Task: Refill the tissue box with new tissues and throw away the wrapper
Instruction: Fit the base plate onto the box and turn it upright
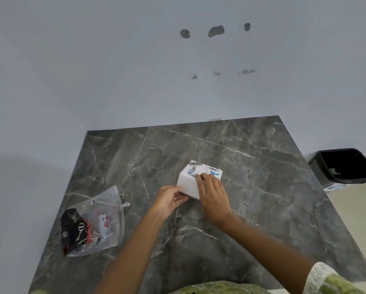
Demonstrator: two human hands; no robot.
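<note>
From the head view, the white tissue box [199, 179] sits near the middle of the dark marbled table [262, 187], one corner turned toward the person. The left hand [169, 200] braces the box's near lower corner, its fingers [181, 198] curled against the side wall and holding it steady. The right hand [213, 198] lies over the top face, its fingers [200, 177] pressed close together at the round opening; whether they pinch a tissue there I cannot tell. The clear printed wrapper [95, 221] lies flat on the table well apart to the left, looking emptied, so the refill seems largely done and the wrapper is what remains. A black bin [345, 166] stands on the floor just beyond the table's right edge. The box looks light and fairly stiff, easy to shift with one hand, so a hold on two opposite walls should keep it from skating on the smooth stone. The wrapper is thin, limp film, likely slippery and prone to flutter; crumpling it into the palm or pinching it at a bunched edge would likely serve better than lifting it flat.
</note>
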